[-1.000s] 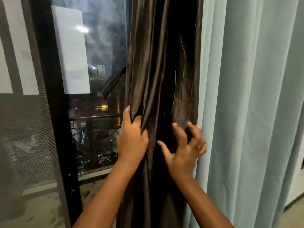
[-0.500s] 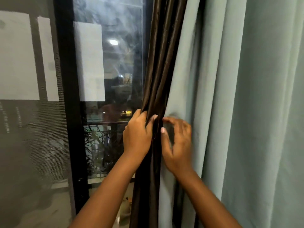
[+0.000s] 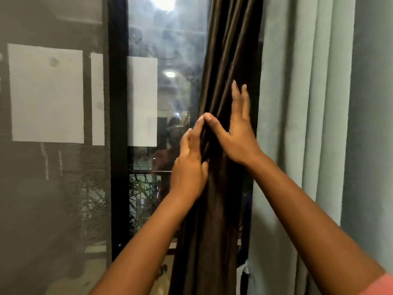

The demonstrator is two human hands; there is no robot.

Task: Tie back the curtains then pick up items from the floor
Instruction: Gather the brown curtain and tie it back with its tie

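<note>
You have two curtains in front of you: one brown curtain (image 3: 221, 188), bunched into a narrow column of folds, and one pale curtain (image 3: 297, 124) hanging just to its right in broad pleats. Two hands are up on the brown one, and there are three white sheets (image 3: 46, 92) on the glass to the left, two on the meshed panel and one on the clear pane beside the black frame (image 3: 118, 124)

Your left hand (image 3: 189, 167) lies against the left edge of the brown bundle, fingers fairly straight and reaching up along the folds, thumb tucked at the cloth; its grip is apart, pressing the fabric and not closed round it. Your right hand (image 3: 238, 137) rests flat on the front of the bundle, higher up, with fingers stretched upward and thumb spread out to the left; that grip is apart too. The right thumb tip meets the left fingertips at the bundle's left edge

So the brown curtain sits between your two hands and under them, running from the top of the view down past both forearms. The pale curtain touches neither hand. A pink sleeve (image 3: 378, 286) shows at the lower right corner
</note>
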